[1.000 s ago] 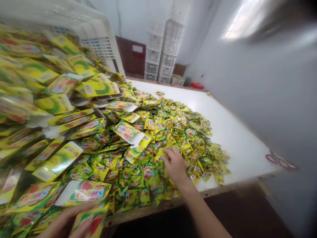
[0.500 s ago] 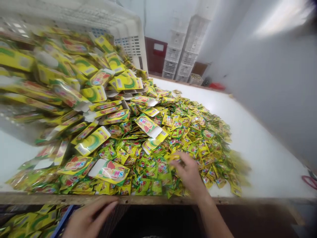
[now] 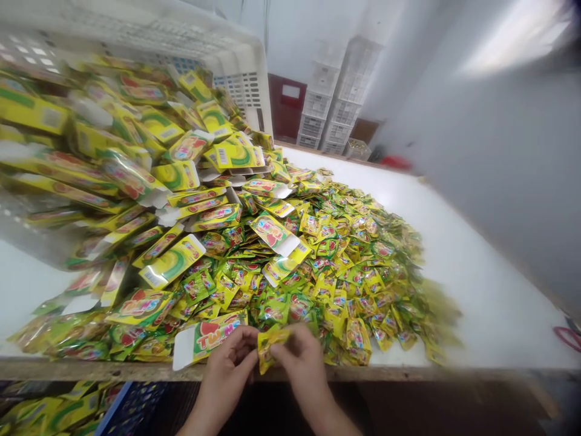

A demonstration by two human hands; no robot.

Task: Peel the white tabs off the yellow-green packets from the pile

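Glossy yellow sachet above the wooden table edge
The right hand pinches it, crinkled and squarish; the left hand curls at its side, grip unclear; a smooth, flat-sided cardboard carton lies beside heaped shiny packets.

The left hand and right hand are bare and slim-fingered, the forearms likewise bare.
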